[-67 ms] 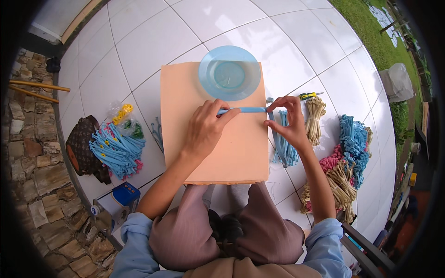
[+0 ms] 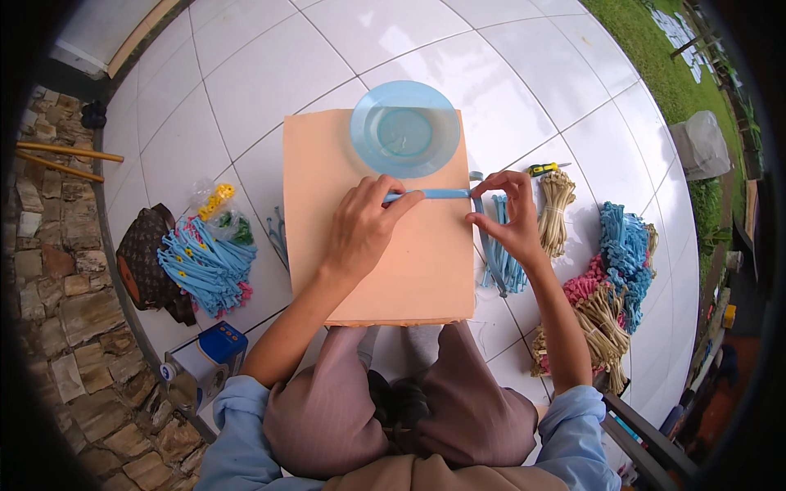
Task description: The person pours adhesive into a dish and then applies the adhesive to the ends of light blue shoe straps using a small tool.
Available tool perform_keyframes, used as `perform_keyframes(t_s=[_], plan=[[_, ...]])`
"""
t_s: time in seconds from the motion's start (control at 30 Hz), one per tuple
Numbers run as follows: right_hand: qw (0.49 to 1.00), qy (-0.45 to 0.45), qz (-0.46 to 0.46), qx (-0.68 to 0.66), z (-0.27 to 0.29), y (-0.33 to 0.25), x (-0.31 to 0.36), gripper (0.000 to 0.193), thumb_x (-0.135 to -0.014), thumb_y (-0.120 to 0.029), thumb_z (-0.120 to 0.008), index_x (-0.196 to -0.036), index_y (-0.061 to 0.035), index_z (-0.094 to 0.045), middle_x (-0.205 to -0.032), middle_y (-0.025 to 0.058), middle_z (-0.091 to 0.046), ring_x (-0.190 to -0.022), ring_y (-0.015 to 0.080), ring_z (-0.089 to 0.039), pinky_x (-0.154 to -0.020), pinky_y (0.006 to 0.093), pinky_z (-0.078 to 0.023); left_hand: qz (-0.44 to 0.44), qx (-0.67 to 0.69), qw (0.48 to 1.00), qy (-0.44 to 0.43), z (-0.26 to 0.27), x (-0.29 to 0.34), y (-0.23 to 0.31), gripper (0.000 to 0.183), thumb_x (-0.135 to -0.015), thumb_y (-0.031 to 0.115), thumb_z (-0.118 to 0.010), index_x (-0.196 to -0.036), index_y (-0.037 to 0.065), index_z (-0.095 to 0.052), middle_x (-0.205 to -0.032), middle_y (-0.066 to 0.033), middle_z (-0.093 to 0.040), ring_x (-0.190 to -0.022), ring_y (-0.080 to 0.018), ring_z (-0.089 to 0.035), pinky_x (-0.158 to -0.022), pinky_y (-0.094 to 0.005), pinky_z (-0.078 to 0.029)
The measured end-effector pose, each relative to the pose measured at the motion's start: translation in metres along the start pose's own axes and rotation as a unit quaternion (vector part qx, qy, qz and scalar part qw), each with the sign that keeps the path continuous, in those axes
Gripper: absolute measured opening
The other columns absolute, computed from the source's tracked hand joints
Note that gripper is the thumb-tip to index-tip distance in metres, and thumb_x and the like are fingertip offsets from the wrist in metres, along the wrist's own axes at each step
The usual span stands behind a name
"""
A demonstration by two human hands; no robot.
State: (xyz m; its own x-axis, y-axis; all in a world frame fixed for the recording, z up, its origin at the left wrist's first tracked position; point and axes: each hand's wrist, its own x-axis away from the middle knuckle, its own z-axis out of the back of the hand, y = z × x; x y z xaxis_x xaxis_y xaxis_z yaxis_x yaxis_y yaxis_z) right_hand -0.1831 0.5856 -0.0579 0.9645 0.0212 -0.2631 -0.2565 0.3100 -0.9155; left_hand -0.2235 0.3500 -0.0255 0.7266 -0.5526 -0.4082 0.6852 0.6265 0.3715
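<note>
A flat blue strip [image 2: 446,194] lies across the upper part of a peach-coloured board [image 2: 377,278] on my lap. My left hand [image 2: 364,217] pinches its left end between thumb and fingers, back of the hand up. At the board's right edge, the curled fingertips of my right hand [image 2: 514,214] are on the strip, with the thumb held apart below. From there the strip bends and hangs down past the edge. Beyond my hands a translucent blue plate [image 2: 366,141] rests on the board's far end, overhanging it. Its base shows a few faint light marks.
Right of the board lie blue strips [image 2: 512,270], a tan cord bundle [image 2: 555,217], a yellow-black screwdriver [image 2: 548,168] and blue, pink and tan bundles [image 2: 624,254]. On the left are a blue pile [image 2: 209,266], a brown bag [image 2: 147,258] and a blue-grey can [image 2: 205,364].
</note>
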Motion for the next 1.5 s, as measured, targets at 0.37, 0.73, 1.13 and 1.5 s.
perform_keyframes(t_s=[0.37, 0.73, 1.13, 1.5], plan=[[0.994, 0.077, 0.079, -0.026, -0.016, 0.010, 0.017, 0.053, -0.073, -0.006, -0.075, -0.110, -0.0035, -0.037, -0.099, 0.0134, -0.060, -0.098, 0.0239, -0.060, -0.093, 0.0411, -0.042, 0.009, 0.026, 1.000, 0.011, -0.004, 0.001, -0.002, 0.026, -0.071, -0.003, -0.063, -0.093, 0.011, -0.068, -0.086, -0.0044, -0.053, -0.079, -0.0210, -0.057, -0.069, -0.0324, -0.052], [0.959, -0.186, 0.024, 0.215, 0.013, -0.046, -0.027, 0.084, -0.066, -0.005, -0.077, -0.136, -0.0085, -0.030, -0.096, 0.0100, -0.056, -0.092, 0.0224, -0.058, -0.090, 0.0368, -0.045, 0.004, 0.043, 0.999, 0.008, -0.004, 0.002, -0.005, 0.033, -0.067, -0.007, -0.059, -0.095, 0.008, -0.066, -0.090, -0.0060, -0.052, -0.085, -0.0242, -0.056, -0.072, -0.0343, -0.052], [0.753, -0.262, 0.163, 0.581, -0.014, -0.078, -0.082, 0.122, -0.033, -0.034, -0.088, -0.141, -0.0301, -0.030, -0.107, 0.0083, -0.044, -0.100, 0.0246, -0.045, -0.084, 0.0363, -0.039, 0.007, 0.041, 0.999, 0.016, -0.007, 0.004, -0.003, 0.032, -0.069, -0.004, -0.059, -0.097, 0.010, -0.066, -0.092, -0.0055, -0.052, -0.089, -0.0231, -0.057, -0.076, -0.0357, -0.049], [0.745, -0.294, 0.136, 0.583, -0.014, -0.071, -0.085, 0.127, -0.029, -0.034, -0.089, -0.141, -0.0314, -0.030, -0.108, 0.0092, -0.044, -0.101, 0.0261, -0.045, -0.084, 0.0373, -0.039, 0.007, 0.048, 0.999, 0.014, -0.006, 0.005, -0.002, 0.029, -0.071, -0.002, -0.059, -0.097, 0.010, -0.065, -0.092, -0.0053, -0.052, -0.089, -0.0234, -0.056, -0.076, -0.0353, -0.049]])
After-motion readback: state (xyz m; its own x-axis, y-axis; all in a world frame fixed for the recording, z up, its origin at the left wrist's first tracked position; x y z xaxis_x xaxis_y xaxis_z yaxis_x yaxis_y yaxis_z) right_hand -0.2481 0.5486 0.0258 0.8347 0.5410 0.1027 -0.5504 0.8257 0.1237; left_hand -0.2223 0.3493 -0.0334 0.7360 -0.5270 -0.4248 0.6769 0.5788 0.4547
